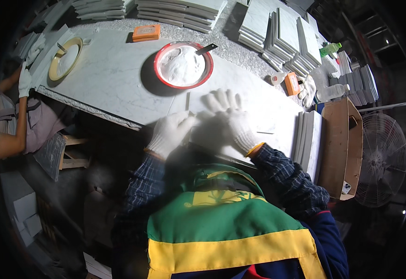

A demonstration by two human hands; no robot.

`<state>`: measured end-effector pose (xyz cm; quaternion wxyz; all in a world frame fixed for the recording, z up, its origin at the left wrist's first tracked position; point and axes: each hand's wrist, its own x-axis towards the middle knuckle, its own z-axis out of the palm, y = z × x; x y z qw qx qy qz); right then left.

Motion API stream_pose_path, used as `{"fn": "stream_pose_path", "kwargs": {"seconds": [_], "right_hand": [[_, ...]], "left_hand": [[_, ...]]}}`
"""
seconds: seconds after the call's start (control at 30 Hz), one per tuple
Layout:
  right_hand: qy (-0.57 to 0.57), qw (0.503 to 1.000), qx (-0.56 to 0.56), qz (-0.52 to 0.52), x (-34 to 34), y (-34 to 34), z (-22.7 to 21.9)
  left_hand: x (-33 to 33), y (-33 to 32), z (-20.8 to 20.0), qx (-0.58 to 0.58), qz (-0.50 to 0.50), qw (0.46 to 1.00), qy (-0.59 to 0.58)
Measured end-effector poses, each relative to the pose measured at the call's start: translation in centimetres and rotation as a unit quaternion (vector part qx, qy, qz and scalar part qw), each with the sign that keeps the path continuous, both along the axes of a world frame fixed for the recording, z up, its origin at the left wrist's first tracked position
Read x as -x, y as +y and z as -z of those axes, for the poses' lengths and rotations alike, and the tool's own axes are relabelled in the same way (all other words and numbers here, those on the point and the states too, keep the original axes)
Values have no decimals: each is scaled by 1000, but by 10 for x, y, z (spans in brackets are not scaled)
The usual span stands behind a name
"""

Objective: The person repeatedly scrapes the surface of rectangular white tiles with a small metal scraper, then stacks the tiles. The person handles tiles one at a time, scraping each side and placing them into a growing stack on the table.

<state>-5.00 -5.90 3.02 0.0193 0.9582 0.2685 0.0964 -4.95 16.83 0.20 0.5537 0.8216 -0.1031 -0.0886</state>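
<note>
Both of my hands wear white knit gloves over a white marble-look slab (119, 69). My left hand (171, 134) is at its near edge, fingers curled in and thumb toward the right; what they grip, if anything, is hidden. My right hand (235, 120) lies palm down with its fingers spread, slightly blurred, on the pale stone surface. Beyond my hands stands a red-rimmed bowl (157, 69) heaped with white paste or powder (180, 67). A dark scraper blade (206, 49) sticks out of it.
A co-worker's gloved hand (25, 83) is at the left, near a yellow bowl (53, 69). Orange boxes (146, 33), stacked marble tiles (179, 11) and bottles (331, 49) line the far side. At right stand upright slabs (307, 139), a cardboard box (340, 149) and a fan (382, 158).
</note>
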Motion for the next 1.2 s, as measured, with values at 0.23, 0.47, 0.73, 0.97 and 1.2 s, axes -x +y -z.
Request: {"fn": "stream_pose_path", "kwargs": {"seconds": [0.23,0.47,0.73,0.97,1.2], "right_hand": [[28,999,2,31,5,0,-9],[52,999,6,-7,5,5,-7],[130,991,-28,-20,5,8,-8],[221,650,-634,355,47,-176,8],[-48,867,-207,450,107,-224,-4]], "left_hand": [[2,-2,-5,-23,-11,1000,7],[-2,1,-1,-35,-1,999,26],[-1,1,4,8,-8,999,45],[5,1,12,6,-33,998,56],[-1,9,19,-3,-10,993,120]]}}
